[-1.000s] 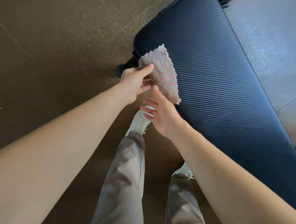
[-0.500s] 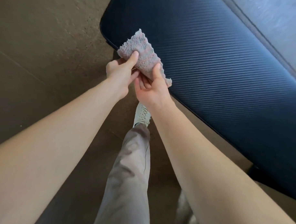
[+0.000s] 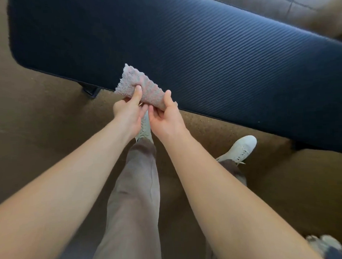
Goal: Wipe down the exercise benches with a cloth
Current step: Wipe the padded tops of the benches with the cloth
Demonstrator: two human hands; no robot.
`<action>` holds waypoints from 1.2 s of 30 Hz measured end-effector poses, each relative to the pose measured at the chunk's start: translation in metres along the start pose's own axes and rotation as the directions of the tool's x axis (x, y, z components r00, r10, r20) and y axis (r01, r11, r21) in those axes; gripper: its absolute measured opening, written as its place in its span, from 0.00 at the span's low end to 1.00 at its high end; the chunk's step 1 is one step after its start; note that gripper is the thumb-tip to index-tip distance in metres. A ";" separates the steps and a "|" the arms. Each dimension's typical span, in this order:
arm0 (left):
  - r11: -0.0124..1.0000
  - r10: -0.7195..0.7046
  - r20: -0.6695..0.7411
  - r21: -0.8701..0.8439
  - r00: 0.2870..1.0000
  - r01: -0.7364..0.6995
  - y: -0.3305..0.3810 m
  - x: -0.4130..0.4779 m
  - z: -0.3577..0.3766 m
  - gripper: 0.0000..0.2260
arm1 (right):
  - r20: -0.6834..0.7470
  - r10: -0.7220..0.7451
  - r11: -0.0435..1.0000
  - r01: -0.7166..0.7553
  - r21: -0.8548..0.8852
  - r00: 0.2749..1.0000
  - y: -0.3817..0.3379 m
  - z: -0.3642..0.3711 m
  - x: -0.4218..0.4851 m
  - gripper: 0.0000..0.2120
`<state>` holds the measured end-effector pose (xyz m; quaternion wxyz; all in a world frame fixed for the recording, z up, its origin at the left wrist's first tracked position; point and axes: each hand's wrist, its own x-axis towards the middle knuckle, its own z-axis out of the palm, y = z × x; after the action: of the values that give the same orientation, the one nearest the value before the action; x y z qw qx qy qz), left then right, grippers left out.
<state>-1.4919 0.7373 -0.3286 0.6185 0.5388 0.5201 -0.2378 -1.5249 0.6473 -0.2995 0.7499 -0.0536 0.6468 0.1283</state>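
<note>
Bench [image 3: 202,60]: stretching across the upper half of the view, dark blue and ribbed, running from the left down toward the right. Showing no wet streaks or wiped patches that can be made out, so probably waiting for its wipe along the whole length; judging this as the very start of work on it.

Floor [image 3: 40,124]: lying brown and speckled under and around it.

Trouser leg [image 3: 135,188] and white shoe [image 3: 238,148]: standing just beside the near edge of the bench.

Left hand [image 3: 127,113]: pinching the cloth [image 3: 143,87], thumb pressing on top, fingers curling beneath.

Right hand [image 3: 166,118]: pinching the lower corner of the same cloth between thumb and fingers.

Cloth: hanging between both hands over the near edge of the bench, fluffy and pinkish grey, seemingly being folded or straightened rather than rubbing. Touching the bench or not: impossible to tell.

Finding no brand, label or lettering to read anywhere, on bench, cloth or shoe.
</note>
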 end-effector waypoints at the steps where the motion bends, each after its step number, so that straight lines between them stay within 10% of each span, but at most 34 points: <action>1: 1.000 -0.004 0.018 0.015 1.000 0.003 -0.008 -0.003 0.006 0.13 | -0.008 0.011 0.999 -0.011 0.052 1.000 -0.007 -0.008 -0.003 0.16; 9: 0.984 -0.112 0.150 0.157 0.982 0.088 -0.075 -0.046 0.073 0.16 | -0.099 -0.145 0.982 0.156 0.109 0.984 -0.065 -0.078 -0.024 0.23; 16: 0.932 -0.156 0.204 0.354 0.967 0.075 -0.126 -0.081 0.121 0.18 | -0.245 -0.256 0.939 0.301 0.168 0.935 -0.121 -0.137 -0.045 0.06; 28: 0.774 -0.361 0.348 0.629 0.865 0.070 -0.202 -0.141 0.201 0.16 | -0.352 -0.358 0.859 0.453 0.239 0.865 -0.216 -0.242 -0.064 0.17; 33: 0.354 -0.116 0.511 0.822 0.852 -0.446 -0.209 -0.159 0.200 0.15 | -0.299 -0.425 0.878 0.469 0.094 0.854 -0.233 -0.278 -0.062 0.15; 36: -0.222 0.176 0.918 0.388 0.354 -0.895 -0.203 -0.148 0.186 0.09 | -0.174 -0.460 0.882 0.470 0.020 0.871 -0.223 -0.284 -0.054 0.19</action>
<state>-1.6442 0.4656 -0.3036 0.2788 0.8581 -0.3031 -0.3066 -1.7447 0.3565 -0.3101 0.7042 -0.1947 0.6780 -0.0807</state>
